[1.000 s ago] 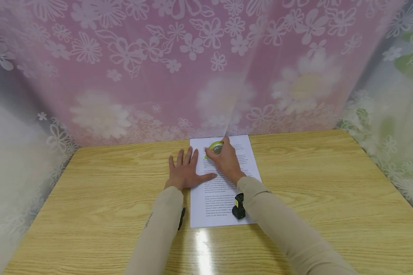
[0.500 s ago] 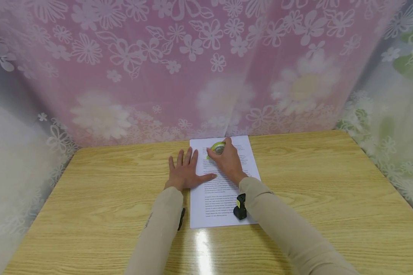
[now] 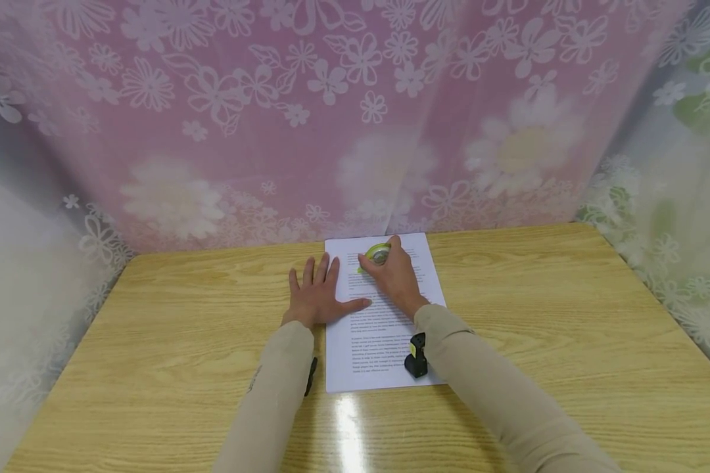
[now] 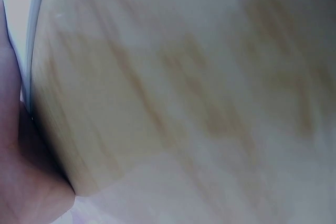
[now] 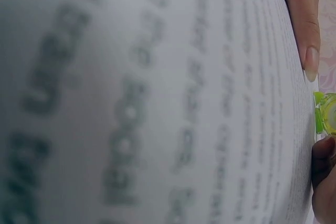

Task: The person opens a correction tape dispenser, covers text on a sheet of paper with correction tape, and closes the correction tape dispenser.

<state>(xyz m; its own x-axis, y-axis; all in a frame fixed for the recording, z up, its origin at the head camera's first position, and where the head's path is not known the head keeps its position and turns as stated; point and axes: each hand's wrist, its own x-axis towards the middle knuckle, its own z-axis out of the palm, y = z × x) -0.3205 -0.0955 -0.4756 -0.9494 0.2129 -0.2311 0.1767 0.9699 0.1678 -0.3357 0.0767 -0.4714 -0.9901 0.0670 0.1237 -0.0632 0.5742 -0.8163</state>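
Green dispenser [image 3: 379, 253]: over the upper lines of the printed paper [image 3: 338, 348], probably a correction-tape kind; a small green end shows at its lower left.
Right hand [image 3: 398, 279]: we pinch the dispenser between thumb and fingers; if that grip twists, the end could tilt and skip, or lay a crooked strip.
Left hand [image 3: 317, 300]: spread flat across the paper's left edge, thumb on the sheet, outer fingers on the wooden table [image 3: 183, 341]; if we let it lift, the paper could slide or crease under a sideways drag.
Green end: we cannot tell whether it touches the paper; uneven pressure could cause gaps.
Printed lines: packed close together, so a slanted stroke could cover neighbouring words.
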